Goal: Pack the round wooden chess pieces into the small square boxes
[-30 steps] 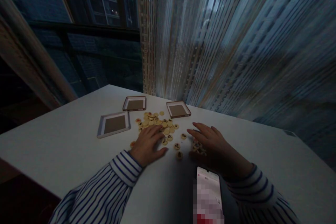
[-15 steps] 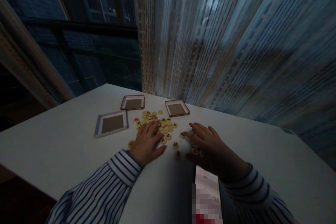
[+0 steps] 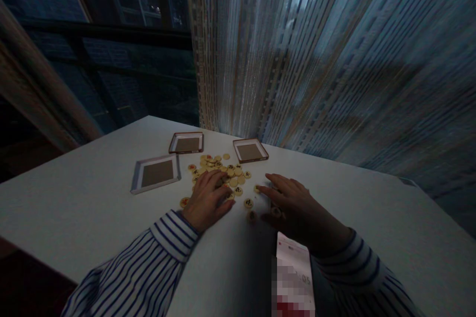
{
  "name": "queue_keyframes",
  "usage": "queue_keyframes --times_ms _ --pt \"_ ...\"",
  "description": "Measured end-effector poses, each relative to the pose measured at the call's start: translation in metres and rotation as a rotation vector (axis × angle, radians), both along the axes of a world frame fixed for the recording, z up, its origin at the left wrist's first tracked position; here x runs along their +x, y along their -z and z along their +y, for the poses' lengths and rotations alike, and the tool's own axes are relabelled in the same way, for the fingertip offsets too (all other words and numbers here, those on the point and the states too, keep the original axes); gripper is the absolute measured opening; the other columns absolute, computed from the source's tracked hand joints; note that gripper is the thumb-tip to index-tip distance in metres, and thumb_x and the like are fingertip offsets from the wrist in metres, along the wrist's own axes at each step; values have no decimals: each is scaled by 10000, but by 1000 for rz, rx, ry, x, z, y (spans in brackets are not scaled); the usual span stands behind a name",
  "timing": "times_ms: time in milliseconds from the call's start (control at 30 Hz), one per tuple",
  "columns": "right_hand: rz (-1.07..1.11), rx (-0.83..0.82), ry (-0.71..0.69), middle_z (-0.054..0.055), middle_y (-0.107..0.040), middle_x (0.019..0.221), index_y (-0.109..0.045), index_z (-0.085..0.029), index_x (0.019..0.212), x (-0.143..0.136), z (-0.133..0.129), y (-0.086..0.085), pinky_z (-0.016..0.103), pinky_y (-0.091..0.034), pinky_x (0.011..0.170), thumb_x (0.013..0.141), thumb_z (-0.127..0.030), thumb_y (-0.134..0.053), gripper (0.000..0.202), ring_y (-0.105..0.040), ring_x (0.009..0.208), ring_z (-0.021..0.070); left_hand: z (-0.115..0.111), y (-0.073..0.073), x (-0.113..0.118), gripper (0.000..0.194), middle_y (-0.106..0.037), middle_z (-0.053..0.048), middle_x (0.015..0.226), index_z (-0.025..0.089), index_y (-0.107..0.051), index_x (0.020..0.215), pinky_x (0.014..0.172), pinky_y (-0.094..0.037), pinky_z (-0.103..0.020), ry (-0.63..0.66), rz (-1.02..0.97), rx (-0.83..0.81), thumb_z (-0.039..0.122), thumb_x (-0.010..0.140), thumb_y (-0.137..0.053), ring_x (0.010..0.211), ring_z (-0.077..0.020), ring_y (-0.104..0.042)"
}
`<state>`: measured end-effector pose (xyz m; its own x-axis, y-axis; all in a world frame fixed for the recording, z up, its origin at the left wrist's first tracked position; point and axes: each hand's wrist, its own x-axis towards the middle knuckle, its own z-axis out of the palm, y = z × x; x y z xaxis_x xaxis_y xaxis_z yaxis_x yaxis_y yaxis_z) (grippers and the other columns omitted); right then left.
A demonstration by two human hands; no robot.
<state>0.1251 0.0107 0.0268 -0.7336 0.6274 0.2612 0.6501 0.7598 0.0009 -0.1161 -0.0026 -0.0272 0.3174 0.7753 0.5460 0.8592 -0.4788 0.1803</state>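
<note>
Round pale-yellow xiangqi pieces [image 3: 231,172], some with red or black characters, are heaped and scattered mid-table. Over the near left side of this heap lies my left hand [image 3: 208,201], palm down, fingers slightly bent and thumb apart; what is under its fingers is hidden. My right hand [image 3: 292,208] is palm down over the pieces at the right, fingers apart, partly covering a few of them. Between the two hands rests a loose xiangqi piece with a black character [image 3: 248,203]. Another with a red character [image 3: 185,202] lies left of my left hand.
Three shallow box trays stand behind the pieces: a pale one [image 3: 135,178] at left, a brown-rimmed one [image 3: 170,144] farther back, another [image 3: 266,155] at right. A lit phone [image 3: 295,267] lies by my right wrist. Curtains [image 3: 238,59] hang beyond the white table [image 3: 92,178].
My left thumb has drawn in a little toward the pieces, now covering more of them. My right hand has barely moved. The whole view has shifted slightly.
</note>
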Motion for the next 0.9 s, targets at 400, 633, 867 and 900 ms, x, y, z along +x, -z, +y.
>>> queue_keyframes --times_ms 400,633,867,900 --pt "-31 -3 -8 182 -443 1299 -470 -185 1227 0 -1 -1 488 -371 890 756 -399 -583 529 -404 1183 321 1 1 3 311 -438 -121 1290 212 -639 988 1006 -233 -564 -19 56 -86 326 701 -608 1223 -330 -327" --pt "-23 -8 -24 191 -445 1293 -469 -173 1229 0 1 2 480 -376 881 780 -425 -548 521 -414 1171 319 3 1 2 220 -451 -123 1272 197 -655 928 1005 -236 -565 -22 94 -121 279 752 -552 1223 -317 -331" --pt "-9 23 -20 187 -474 1268 -497 -166 1190 -1 -1 1 470 -397 866 753 -368 -598 492 -444 1147 310 4 -5 1 203 -561 -118 1136 183 -637 908 981 -295 -531 94 -25 12 283 735 -603 1140 -290 -422" --pt "-5 25 -22 187 -476 1266 -498 -164 1190 -1 -1 0 469 -398 868 753 -368 -599 493 -446 1146 309 4 -6 1 194 -577 -114 1118 182 -634 898 973 -313 -512 108 -46 36 282 734 -606 1121 -281 -439"
